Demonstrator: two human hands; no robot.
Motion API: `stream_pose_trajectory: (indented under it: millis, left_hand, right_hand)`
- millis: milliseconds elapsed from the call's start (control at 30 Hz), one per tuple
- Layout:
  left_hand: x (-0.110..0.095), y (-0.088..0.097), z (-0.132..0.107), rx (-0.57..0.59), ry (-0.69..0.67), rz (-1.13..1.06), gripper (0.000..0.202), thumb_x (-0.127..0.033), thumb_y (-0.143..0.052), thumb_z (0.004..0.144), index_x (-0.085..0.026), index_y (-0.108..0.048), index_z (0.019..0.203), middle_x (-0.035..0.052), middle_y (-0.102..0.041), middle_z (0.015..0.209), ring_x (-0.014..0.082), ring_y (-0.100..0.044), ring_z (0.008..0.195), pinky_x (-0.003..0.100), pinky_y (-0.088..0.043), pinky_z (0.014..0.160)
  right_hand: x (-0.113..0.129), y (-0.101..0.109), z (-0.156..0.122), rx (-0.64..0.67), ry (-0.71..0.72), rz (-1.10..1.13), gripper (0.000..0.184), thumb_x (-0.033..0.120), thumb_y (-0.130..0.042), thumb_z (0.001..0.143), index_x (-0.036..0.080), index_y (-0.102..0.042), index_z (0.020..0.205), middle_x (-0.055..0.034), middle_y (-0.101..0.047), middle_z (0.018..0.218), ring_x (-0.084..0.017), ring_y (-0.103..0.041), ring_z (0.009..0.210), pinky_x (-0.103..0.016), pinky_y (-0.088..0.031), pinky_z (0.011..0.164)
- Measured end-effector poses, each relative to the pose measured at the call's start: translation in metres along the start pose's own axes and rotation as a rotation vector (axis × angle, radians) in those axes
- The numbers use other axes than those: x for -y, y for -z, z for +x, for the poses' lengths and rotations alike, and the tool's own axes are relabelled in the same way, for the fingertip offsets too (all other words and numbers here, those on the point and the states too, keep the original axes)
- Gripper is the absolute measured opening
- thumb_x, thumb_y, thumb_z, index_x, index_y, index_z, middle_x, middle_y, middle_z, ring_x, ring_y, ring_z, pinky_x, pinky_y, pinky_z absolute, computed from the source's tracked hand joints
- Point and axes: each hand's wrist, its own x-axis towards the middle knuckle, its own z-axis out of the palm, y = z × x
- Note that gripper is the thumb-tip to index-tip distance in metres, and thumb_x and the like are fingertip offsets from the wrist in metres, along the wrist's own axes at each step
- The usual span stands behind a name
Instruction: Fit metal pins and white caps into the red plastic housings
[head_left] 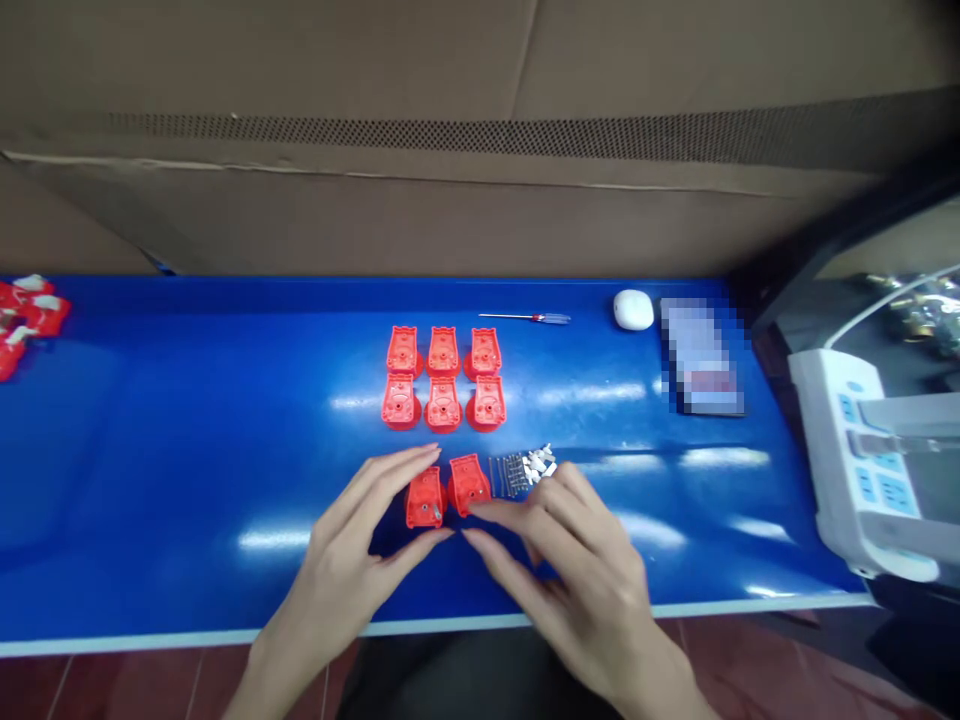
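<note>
Friend: What do your hands have?

Me: My left hand (349,570) is by one red plastic case (426,498). My right hand (577,570) is by a second red plastic case (469,484). The two cases sit side by side on a blue bench (187,480), near the front edge.

Friend: Are your fingers shut tight?

Me: No, they are not clenched. They are curved and open. My right fingers (499,518) seem to touch the second case. I cannot tell if I am really holding it, or the first one.

Friend: How will the cases feel?

Me: I think light and stiff, and a bit slippery. I would pinch them by the flat sides.

Friend: What else is there?

Me: Six more red cases in two rows (443,405), tiny screws (506,476), and a small screwdriver (525,318).
</note>
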Motion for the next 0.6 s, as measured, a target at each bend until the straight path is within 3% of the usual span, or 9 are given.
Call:
stream_pose_trajectory:
  millis: [100,200,400,600]
  left_hand:
    - [0.004,-0.002,0.000,0.011,0.030,-0.034,0.060,-0.029,-0.077,0.107,-0.036,-0.057,0.163,0.0059,-0.072,0.154,0.0251,-0.073,0.139,0.042,-0.063,0.118]
    - [0.005,-0.002,-0.001,0.001,0.042,-0.056,0.059,-0.027,-0.077,0.106,-0.037,-0.059,0.161,0.0042,-0.073,0.153,0.0235,-0.075,0.136,0.039,-0.063,0.117]
    - [0.005,-0.003,-0.001,-0.005,0.050,-0.071,0.059,-0.025,-0.078,0.105,-0.036,-0.060,0.160,0.0047,-0.074,0.152,0.0238,-0.076,0.135,0.039,-0.063,0.118]
    - [0.006,-0.001,0.000,-0.003,0.043,-0.054,0.056,-0.027,-0.078,0.105,-0.036,-0.062,0.159,0.0054,-0.076,0.150,0.0264,-0.078,0.134,0.042,-0.066,0.115]
  right_hand:
    - [0.008,-0.020,0.004,-0.016,0.033,-0.099,0.023,0.021,-0.080,0.103,0.020,-0.073,0.125,-0.0057,-0.072,0.097,-0.022,-0.057,0.088,-0.036,-0.048,0.071]
    - [0.011,-0.032,0.007,-0.054,0.037,-0.184,0.015,0.018,-0.081,0.102,0.020,-0.075,0.116,-0.0045,-0.067,0.088,-0.022,-0.052,0.085,-0.034,-0.042,0.066]
    - [0.012,-0.031,0.009,-0.004,0.026,-0.123,0.010,0.014,-0.071,0.107,0.019,-0.075,0.115,-0.0042,-0.067,0.089,-0.022,-0.052,0.086,-0.036,-0.047,0.075]
    - [0.012,-0.028,0.009,0.074,0.048,-0.150,0.015,0.015,-0.064,0.110,0.020,-0.073,0.121,-0.0055,-0.069,0.094,-0.022,-0.055,0.089,-0.035,-0.044,0.068]
